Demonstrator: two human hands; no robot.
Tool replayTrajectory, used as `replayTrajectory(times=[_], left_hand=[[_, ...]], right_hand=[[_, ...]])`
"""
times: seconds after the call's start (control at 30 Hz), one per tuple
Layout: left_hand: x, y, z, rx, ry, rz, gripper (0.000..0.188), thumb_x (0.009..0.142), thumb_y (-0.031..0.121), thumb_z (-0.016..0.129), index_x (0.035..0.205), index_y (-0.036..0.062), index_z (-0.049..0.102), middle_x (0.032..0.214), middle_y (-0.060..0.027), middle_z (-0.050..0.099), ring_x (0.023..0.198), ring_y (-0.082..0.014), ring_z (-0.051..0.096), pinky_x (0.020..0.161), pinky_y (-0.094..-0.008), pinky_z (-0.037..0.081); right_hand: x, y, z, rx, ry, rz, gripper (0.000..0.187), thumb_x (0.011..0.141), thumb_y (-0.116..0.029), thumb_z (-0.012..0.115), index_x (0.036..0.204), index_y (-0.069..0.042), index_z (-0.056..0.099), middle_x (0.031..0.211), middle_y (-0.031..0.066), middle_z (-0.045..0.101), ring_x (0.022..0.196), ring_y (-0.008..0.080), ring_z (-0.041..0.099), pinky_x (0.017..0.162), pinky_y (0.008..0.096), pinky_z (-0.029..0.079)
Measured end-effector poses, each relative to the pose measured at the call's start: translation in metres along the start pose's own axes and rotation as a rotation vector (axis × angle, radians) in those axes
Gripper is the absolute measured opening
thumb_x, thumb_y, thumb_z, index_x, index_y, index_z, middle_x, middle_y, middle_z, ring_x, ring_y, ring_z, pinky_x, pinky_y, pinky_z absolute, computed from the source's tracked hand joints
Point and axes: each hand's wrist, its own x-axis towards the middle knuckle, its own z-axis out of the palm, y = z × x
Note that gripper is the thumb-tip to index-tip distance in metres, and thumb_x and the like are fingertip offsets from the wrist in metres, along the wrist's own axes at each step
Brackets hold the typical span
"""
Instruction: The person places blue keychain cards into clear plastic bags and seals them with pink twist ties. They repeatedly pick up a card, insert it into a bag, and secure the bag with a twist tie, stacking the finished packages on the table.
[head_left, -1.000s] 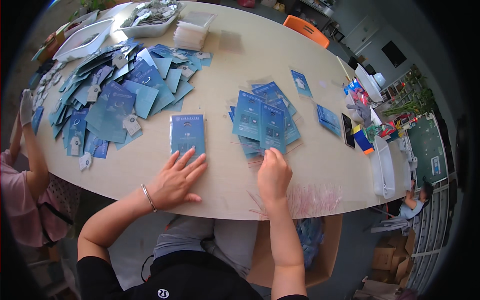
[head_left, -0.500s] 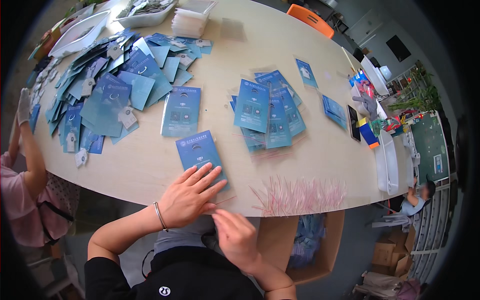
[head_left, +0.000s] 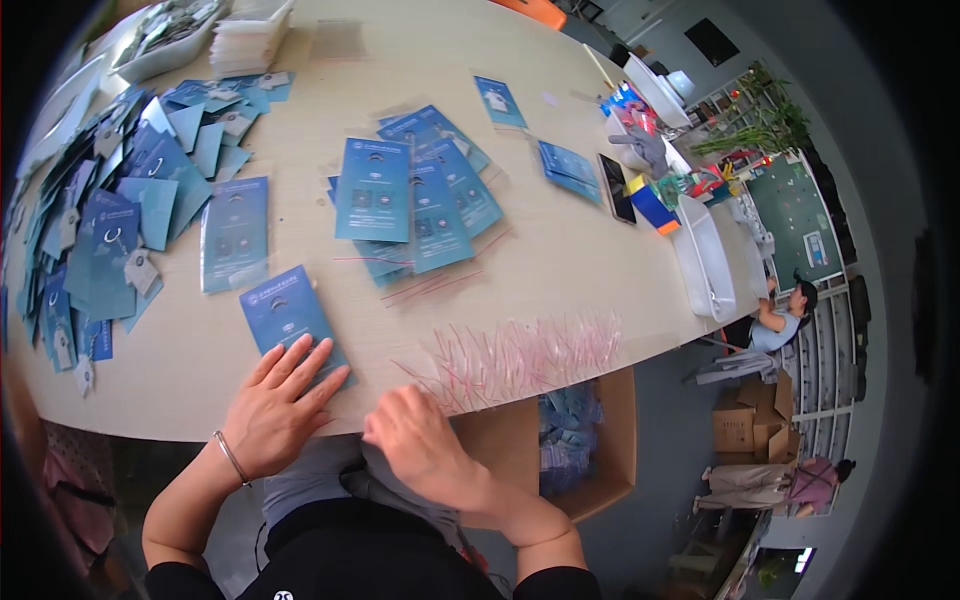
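My left hand (head_left: 275,410), with a silver bangle at the wrist, lies flat with fingers spread over the lower part of a blue printed card (head_left: 288,312) near the table's front edge. To the right, my right hand (head_left: 425,445) hovers at the edge with its fingers curled in. Anything between those fingers is hidden. Just beyond it lies a row of overlapping clear plastic bags (head_left: 525,355) with thin red lines. Farther in is a fanned stack of bagged blue cards (head_left: 372,190). Another bagged card (head_left: 235,230) lies left of that stack.
A heap of blue cards with small white tags (head_left: 105,215) covers the table's left side. On the right are a phone (head_left: 616,188), a white tray (head_left: 703,260) and a folded card packet (head_left: 568,170). Below the edge stands a cardboard box (head_left: 615,440). Other people are nearby.
The view has swung to the right. My right hand has left the card's lower corner and moved right toward the clear bags. My left hand stays on the card.
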Motion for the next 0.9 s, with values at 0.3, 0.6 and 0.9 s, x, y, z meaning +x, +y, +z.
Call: replayTrajectory(times=[0.3, 0.6, 0.9], left_hand=[[-0.003, 0.004, 0.0, 0.04, -0.019, -0.037, 0.062, 0.085, 0.019, 0.069, 0.144, 0.0126, 0.052, 0.156, -0.016, 0.04, 0.147, -0.0354, 0.033, 0.12, -0.0487, 0.024], [0.001, 0.005, -0.002, 0.037, -0.046, -0.021, 0.061, 0.083, 0.018, 0.07, 0.141, 0.0134, 0.054, 0.155, -0.0156, 0.04, 0.146, -0.0347, 0.034, 0.12, -0.0485, 0.025], [-0.014, -0.014, -0.013, -0.064, -0.13, 0.144, 0.055, 0.09, 0.021, 0.067, 0.142, 0.0152, 0.051, 0.156, -0.0126, 0.04, 0.146, -0.0308, 0.035, 0.119, -0.0477, 0.028]], right_hand=[[-0.108, 0.112, -0.127, -0.042, 0.863, 0.823, 0.013, 0.094, -0.009, 0.065, 0.088, 0.002, 0.06, 0.091, 0.0074, 0.056, 0.087, 0.0233, 0.052, 0.082, 0.035, 0.045], [-0.156, 0.202, -0.104, -0.636, 0.443, 1.173, 0.01, 0.09, -0.015, 0.068, 0.092, -0.006, 0.072, 0.102, 0.0102, 0.063, 0.104, 0.0332, 0.055, 0.091, 0.0456, 0.044], [-0.065, 0.062, -0.07, -0.182, 0.535, 0.523, 0.029, 0.079, -0.002, 0.073, 0.107, -0.007, 0.069, 0.118, 0.0088, 0.063, 0.116, 0.0312, 0.055, 0.096, 0.0451, 0.043]])
